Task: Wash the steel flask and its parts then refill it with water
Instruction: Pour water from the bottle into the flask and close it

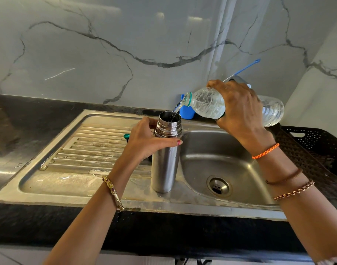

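Steel flask (166, 150) upright, uncapped, on sink (98, 180) ledge between drainboard and basin; left hand (144, 142) wrapped round its upper body. Right hand (240, 109) clamped on tilted clear plastic bottle (207, 103), water streaming into flask mouth. No legible writing on either.

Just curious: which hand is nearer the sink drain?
Right. The right hand holds the bottle above the basin, over the drain; the left hand grips the flask beside it.

Bright, even daylight, glare patches on the glossy wall (163, 35), wide-angle bending at edges
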